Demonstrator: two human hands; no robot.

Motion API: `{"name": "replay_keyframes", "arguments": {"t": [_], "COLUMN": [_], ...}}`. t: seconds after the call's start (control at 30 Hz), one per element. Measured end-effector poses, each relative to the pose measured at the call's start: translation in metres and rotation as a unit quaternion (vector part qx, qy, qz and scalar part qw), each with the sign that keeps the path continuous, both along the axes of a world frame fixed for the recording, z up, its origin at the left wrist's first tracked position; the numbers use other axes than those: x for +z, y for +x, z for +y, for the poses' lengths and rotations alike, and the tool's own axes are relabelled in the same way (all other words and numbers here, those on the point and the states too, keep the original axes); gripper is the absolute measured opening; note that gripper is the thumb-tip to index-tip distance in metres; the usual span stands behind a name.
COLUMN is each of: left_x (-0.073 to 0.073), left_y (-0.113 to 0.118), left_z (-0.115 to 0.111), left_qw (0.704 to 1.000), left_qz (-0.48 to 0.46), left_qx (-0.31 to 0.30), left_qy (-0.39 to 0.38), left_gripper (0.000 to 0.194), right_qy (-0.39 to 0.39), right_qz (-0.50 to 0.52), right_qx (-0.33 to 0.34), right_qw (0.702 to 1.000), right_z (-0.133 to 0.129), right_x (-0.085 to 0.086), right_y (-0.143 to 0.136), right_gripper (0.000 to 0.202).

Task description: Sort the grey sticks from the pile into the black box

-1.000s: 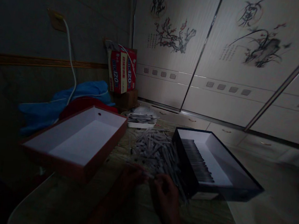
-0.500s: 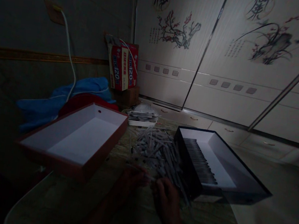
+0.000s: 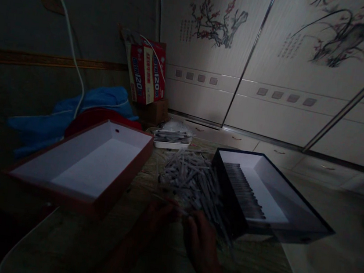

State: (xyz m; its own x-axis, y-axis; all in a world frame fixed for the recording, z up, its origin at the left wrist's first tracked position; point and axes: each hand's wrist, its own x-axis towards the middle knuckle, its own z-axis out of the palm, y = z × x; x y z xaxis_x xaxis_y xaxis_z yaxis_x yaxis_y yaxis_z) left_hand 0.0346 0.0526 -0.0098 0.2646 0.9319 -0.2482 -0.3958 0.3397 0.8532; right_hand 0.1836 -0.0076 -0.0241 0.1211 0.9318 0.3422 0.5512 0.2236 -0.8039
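Observation:
My left hand (image 3: 158, 215) and my right hand (image 3: 199, 235) are close together over the near part of the table, fingers closed. Between them runs a thin, pale, stick-like piece, dim and blurred, with both hands on it. Just beyond lies a loose pile of slim translucent pieces (image 3: 190, 177). To the right, a dark box (image 3: 275, 183) with a white inside holds a row of slim dark-looking pieces (image 3: 243, 190) along its left wall. On the left stands a red box (image 3: 90, 165), open, its white floor showing.
A white tray (image 3: 171, 145) with more slim pieces and clear plastic sits behind the pile. Blue cloth (image 3: 106, 100) and a red item lie behind the red box. A red carton (image 3: 146, 72) stands farther back, before white sliding doors (image 3: 207, 60).
The view has shifted slightly, so the background sits higher in the picture. Both hands stay close together over the same spot, with only small finger movement.

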Motion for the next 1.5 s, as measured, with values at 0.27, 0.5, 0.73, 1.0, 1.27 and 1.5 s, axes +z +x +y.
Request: {"name": "replay_keyframes", "arguments": {"t": [0.27, 0.5, 0.73, 1.0, 1.27, 1.5], "left_x": [0.001, 0.002, 0.002, 0.004, 0.000, 0.006], "left_y": [-0.002, -0.001, -0.001, -0.001, -0.001, -0.001], "left_z": [0.000, 0.001, -0.001, -0.001, 0.000, -0.003], "left_qw": [1.000, 1.000, 1.000, 0.999, 1.000, 1.000], "left_qz": [0.000, -0.013, -0.013, 0.026, -0.006, 0.006], "left_qx": [-0.014, -0.019, -0.011, -0.039, -0.018, -0.016], "left_qy": [0.006, 0.001, 0.010, 0.023, 0.018, 0.021], "left_gripper": [0.014, 0.015, 0.014, 0.015, 0.015, 0.015], "right_qy": [-0.018, 0.002, -0.030, -0.003, -0.021, -0.025], "right_qz": [-0.027, -0.032, -0.032, -0.075, -0.040, -0.048], "right_qx": [-0.016, -0.002, -0.002, -0.014, 0.008, -0.020], "right_qw": [0.999, 0.999, 0.999, 0.997, 0.999, 0.998], "right_z": [-0.001, 0.000, -0.003, -0.001, -0.004, -0.003], "right_x": [0.000, -0.003, 0.003, -0.010, -0.003, -0.010], "right_y": [0.000, 0.001, -0.001, 0.001, 0.000, 0.000], "right_gripper": [0.025, 0.024, 0.023, 0.030, 0.022, 0.029]}}
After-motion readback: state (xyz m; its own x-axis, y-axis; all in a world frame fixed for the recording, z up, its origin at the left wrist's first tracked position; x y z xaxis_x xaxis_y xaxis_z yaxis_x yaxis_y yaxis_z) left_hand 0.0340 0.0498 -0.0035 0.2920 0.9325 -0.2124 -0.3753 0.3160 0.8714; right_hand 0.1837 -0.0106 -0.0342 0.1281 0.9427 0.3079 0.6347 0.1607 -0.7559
